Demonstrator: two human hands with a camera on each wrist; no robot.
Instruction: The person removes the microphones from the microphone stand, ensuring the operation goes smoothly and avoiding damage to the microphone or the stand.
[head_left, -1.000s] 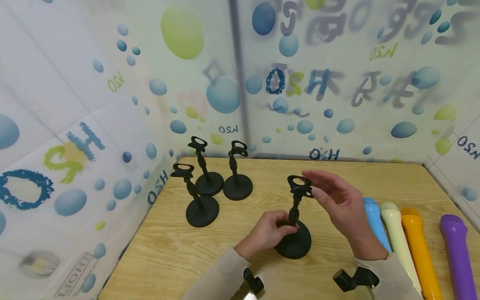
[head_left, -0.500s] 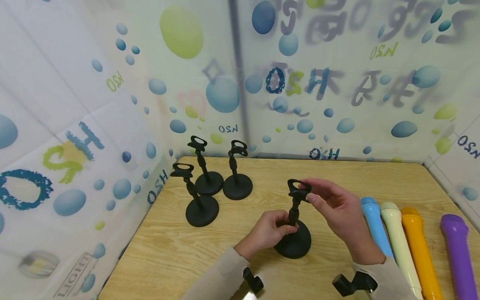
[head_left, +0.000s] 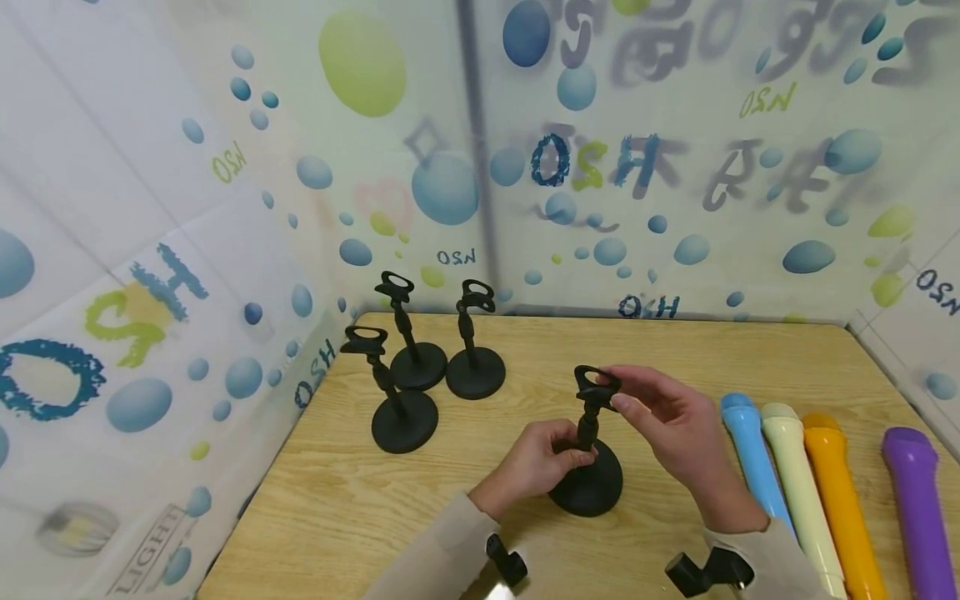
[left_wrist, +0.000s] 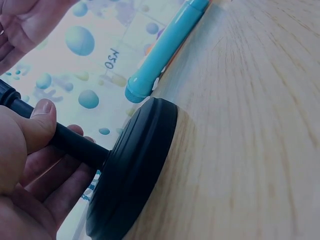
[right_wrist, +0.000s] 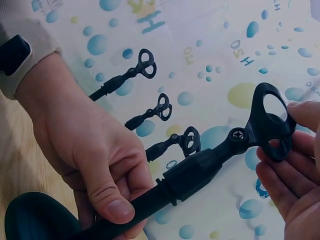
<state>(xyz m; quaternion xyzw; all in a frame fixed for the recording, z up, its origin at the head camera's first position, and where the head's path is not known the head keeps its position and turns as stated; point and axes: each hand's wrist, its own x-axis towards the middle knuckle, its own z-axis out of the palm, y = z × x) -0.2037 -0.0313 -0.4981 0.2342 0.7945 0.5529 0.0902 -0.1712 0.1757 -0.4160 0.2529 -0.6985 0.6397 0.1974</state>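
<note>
A black desktop microphone stand with a round base stands upright on the wooden table. My left hand grips its pole low down, thumb on one side and fingers round the other; the left wrist view shows the base flat on the tabletop. My right hand pinches the ring-shaped microphone clip at the top. In the right wrist view its thumb lies on the ring's edge and the fingers are beneath. The clip is tilted on its screwed joint, and nothing sits in it.
Three more black microphone stands stand at the back left, near the patterned wall sheet. On the right lie toy microphones: light blue, cream, orange and, a little apart, purple.
My right hand has come down and slightly left, and the clip has tipped lower with it. The left hand and the stand's base have stayed in place.
</note>
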